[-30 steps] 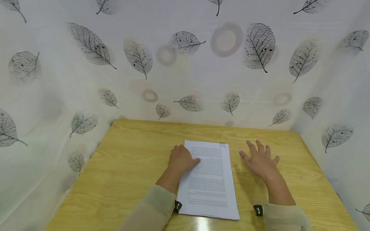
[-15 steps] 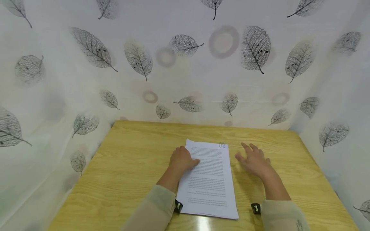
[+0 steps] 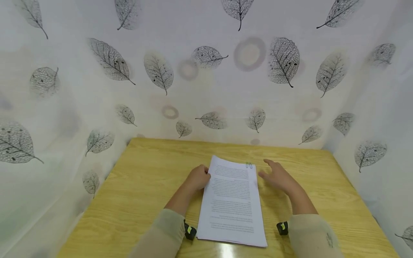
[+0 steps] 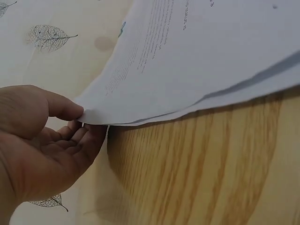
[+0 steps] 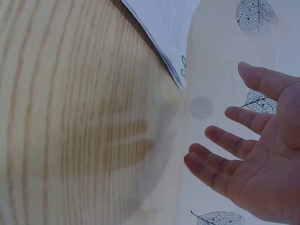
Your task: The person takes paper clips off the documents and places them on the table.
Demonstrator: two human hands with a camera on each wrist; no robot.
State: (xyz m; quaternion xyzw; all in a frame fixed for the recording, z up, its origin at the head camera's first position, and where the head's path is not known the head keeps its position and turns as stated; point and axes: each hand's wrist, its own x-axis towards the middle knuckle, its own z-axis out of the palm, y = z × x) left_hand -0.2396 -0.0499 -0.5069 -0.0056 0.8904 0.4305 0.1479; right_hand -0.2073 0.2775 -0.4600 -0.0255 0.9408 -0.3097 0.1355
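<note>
A stack of printed paper sheets (image 3: 230, 204) lies on the wooden table in front of me. My left hand (image 3: 197, 178) pinches its far left edge between thumb and fingers. In the left wrist view the thumb of the left hand (image 4: 51, 136) is on top of the paper (image 4: 187, 61), fingers underneath, and that edge is lifted off the wood. Two green paper clips (image 3: 248, 165) sit at the far right corner of the stack. To the right, apart from the paper, my right hand (image 3: 278, 176) hovers with fingers extended and holds nothing, as the right hand (image 5: 253, 150) in the right wrist view shows.
The yellow wood-grain table (image 3: 155, 168) extends on both sides of the stack. White curtain-like sheeting with leaf prints (image 3: 206, 93) encloses the table at the back and both sides. A black wrist device (image 3: 190, 231) is at the left cuff, and another (image 3: 282, 228) at the right.
My left hand has moved from resting on the paper to pinching its left edge, which now curls up slightly. The right hand has shifted left, nearer the stack.
</note>
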